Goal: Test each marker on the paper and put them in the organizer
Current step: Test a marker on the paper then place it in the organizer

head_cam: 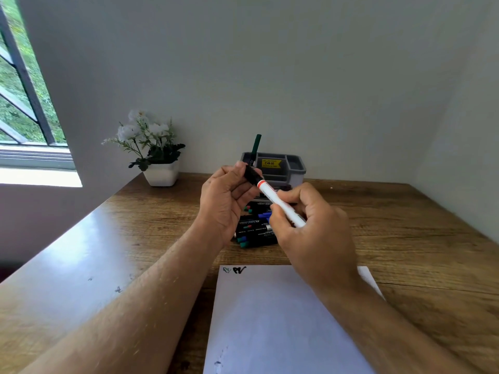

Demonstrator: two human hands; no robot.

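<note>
While right hand (310, 225) grips marker (280, 203), left hand (226, 203) pinches its cap (252, 175).

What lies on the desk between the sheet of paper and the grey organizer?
In the head view, a pile of markers lies on the wooden desk between the paper and the organizer, partly hidden behind both hands.

Both hands raised (left (226, 201), right (310, 225)), fingers curled, gripping.
</note>
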